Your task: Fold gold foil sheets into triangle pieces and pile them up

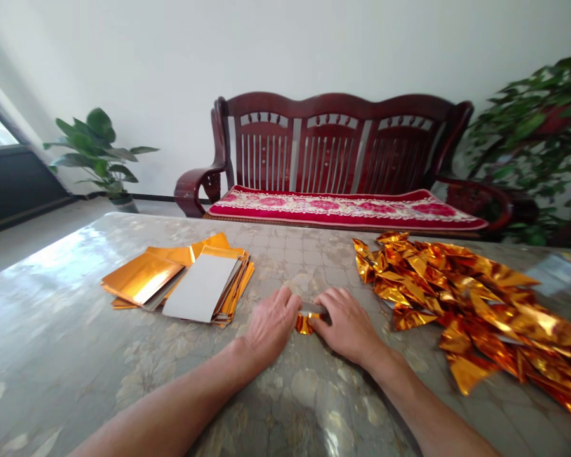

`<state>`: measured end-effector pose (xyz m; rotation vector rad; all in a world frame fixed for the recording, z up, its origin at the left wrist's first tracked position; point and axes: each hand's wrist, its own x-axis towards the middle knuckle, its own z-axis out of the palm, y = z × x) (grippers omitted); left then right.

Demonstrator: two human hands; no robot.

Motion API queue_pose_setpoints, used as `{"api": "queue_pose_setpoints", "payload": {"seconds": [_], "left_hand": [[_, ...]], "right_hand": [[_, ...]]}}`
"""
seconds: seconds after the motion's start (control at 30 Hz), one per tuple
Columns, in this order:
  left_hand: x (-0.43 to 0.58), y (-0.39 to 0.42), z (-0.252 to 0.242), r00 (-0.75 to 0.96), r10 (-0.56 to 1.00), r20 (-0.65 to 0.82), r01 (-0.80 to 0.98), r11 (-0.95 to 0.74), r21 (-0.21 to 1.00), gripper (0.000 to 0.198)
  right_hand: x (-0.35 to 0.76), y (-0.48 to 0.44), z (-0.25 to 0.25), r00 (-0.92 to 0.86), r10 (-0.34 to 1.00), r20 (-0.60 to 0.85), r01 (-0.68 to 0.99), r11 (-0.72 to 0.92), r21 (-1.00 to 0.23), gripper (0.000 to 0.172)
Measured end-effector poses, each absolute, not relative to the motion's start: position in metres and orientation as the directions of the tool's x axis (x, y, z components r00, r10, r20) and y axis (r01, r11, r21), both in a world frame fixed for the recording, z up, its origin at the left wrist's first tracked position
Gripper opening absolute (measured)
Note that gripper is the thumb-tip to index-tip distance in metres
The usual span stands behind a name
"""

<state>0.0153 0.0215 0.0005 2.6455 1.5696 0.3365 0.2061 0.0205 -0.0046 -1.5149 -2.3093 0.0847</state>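
Observation:
Between my two hands, just above or on the table, is a small piece of gold foil paper (305, 324), folded or curled, with a grey edge along its top. My left hand (275, 320) grips its left end with fingers bent around it. On the right end, my right hand (345, 324) has its thumb in front and its fingers behind. The fingers cover both ends of the paper. Left of my hands lies a loose stack of flat gold foil sheets (143, 276), with a grey-backed sheet (200, 287) face up on top.
A long heap of folded gold foil pieces (438, 279) spreads over the right of the patterned table (162, 374). Behind it is a clear plastic bag (564, 273). Beyond the table stand a dark red wooden bench (335, 152) and a potted plant (98, 149); leafy greenery (528, 120) hangs right.

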Motion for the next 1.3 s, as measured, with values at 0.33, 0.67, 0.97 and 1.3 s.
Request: {"api": "queue_pose_setpoints", "payload": {"seconds": [0.33,0.67,0.97,1.3], "left_hand": [[0.018,0.019,-0.003,0.529,0.835,0.152,0.836,-0.543,0.075,0.01],[0.016,0.015,-0.003,0.515,0.846,0.14,0.845,-0.528,0.085,0.015],[-0.002,0.025,-0.006,0.43,0.859,0.278,0.811,-0.503,0.3,0.043],[-0.01,0.05,-0.018,0.426,0.869,0.252,0.703,-0.493,0.513,0.03]], "right_hand": [[0.198,0.011,-0.004,-0.338,0.893,0.297,0.914,0.387,-0.123,0.013],[0.198,0.006,-0.004,-0.378,0.876,0.299,0.908,0.414,-0.064,0.015],[0.211,0.021,-0.007,-0.389,0.875,0.288,0.833,0.468,-0.296,0.018],[0.213,0.028,-0.01,-0.332,0.903,0.271,0.8,0.422,-0.426,0.01]]}}
